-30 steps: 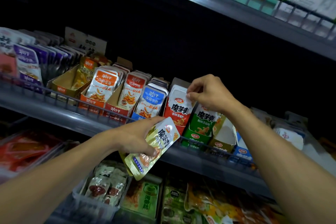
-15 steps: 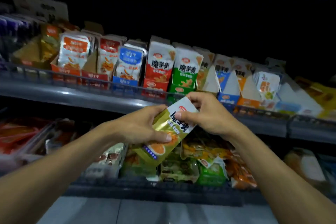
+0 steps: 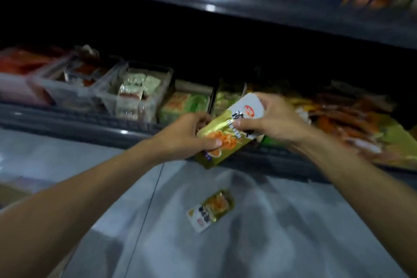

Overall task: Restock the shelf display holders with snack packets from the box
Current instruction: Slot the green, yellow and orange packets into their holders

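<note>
Both the left hand [image 3: 187, 135] and right hand [image 3: 268, 119] grip one glossy gold-and-white foil snack packet [image 3: 228, 133]; better keep one hand's grip firm and retrieve the matching fallen packet [image 3: 211, 210] lying below them.

The white top of the gold foil snack packet [image 3: 232, 128] bears a red oval logo and bold black characters, all too blurred to read.

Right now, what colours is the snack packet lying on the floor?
Gold with a white end and an orange food picture: the dropped snack packet on the grey floor, seen in the head view.
</note>
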